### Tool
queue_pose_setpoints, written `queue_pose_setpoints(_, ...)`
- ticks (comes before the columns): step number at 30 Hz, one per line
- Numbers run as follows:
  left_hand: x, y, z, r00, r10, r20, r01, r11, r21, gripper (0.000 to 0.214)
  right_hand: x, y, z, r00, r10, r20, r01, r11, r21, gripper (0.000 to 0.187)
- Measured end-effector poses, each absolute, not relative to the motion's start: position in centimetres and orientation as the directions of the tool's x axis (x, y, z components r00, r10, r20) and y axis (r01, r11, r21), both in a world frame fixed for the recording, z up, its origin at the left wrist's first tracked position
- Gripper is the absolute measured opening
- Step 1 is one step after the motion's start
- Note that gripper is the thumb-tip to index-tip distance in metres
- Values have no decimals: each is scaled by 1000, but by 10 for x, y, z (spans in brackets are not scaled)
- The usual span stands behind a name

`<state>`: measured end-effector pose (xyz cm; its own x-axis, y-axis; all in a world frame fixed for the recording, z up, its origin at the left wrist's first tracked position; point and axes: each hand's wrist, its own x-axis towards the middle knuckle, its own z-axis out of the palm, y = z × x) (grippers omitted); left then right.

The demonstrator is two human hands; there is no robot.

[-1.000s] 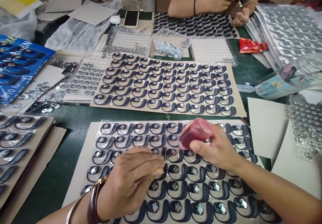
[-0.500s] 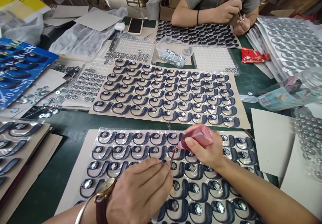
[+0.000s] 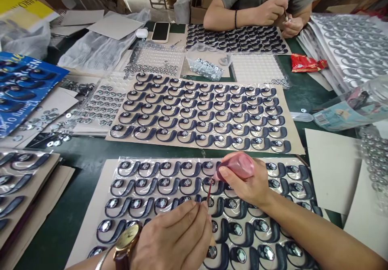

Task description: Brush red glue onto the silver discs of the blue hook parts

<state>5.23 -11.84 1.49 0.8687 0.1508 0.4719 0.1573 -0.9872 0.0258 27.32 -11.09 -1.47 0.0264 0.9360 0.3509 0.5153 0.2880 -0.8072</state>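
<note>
My right hand (image 3: 253, 183) is wrapped round a pink squeeze bottle (image 3: 238, 165), its nozzle tilted down to the left. The nozzle is close over a dark, curved, hook-shaped piece with a clear faceted stone, on the near sheet (image 3: 93, 197). In my left hand (image 3: 176, 235), which wears a watch (image 3: 129, 237), the fingers pinch a thin dark-red pointed tool (image 3: 209, 191). Its tip reaches that same stone, beside the nozzle; I cannot tell whether either touches it. Rows of similar stone-set pieces cover the near sheet under clear film, partly hidden by my hands.
Beyond lies a second sheet of pieces (image 3: 200, 116). A clear tub of stones (image 3: 206, 67), a phone (image 3: 160, 32) and a red packet (image 3: 307, 63) lie farther back. At right rests a clear plastic jar (image 3: 348, 110). Across the table a co-worker's hands (image 3: 281, 15) hold small items.
My left hand has shifted slightly right and down, still with the pointed tool. My right hand keeps the bottle over the same piece. The camera view has moved a little.
</note>
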Motion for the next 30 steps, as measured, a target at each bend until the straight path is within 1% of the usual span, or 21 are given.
queue_pose_setpoints(4,53,-118,14,865,173,471,172,-984,46,29,274,-112,-14,35,957,288,503,232,-833,13)
queue_pose_setpoints(9,54,-118,16,858,208,470,202,-977,64,24,275,-111,-12,78,950,303,481,230,-846,13)
queue_pose_setpoints(14,54,-119,15,853,221,472,214,-974,70,24,276,-111,-16,83,967,239,477,172,-862,13)
queue_pose_setpoints(21,53,-117,16,859,220,462,202,-975,89,26,274,-110,-16,58,966,253,462,198,-864,10)
queue_pose_setpoints(23,52,-117,17,860,229,456,197,-973,117,28,274,-109,-13,55,967,247,463,195,-865,8)
queue_pose_setpoints(27,50,-117,17,837,301,457,233,-951,201,31,275,-108,-9,63,966,251,476,192,-858,8)
queue_pose_setpoints(30,48,-114,18,856,293,426,215,-951,223,28,276,-109,-8,56,967,247,446,197,-873,7)
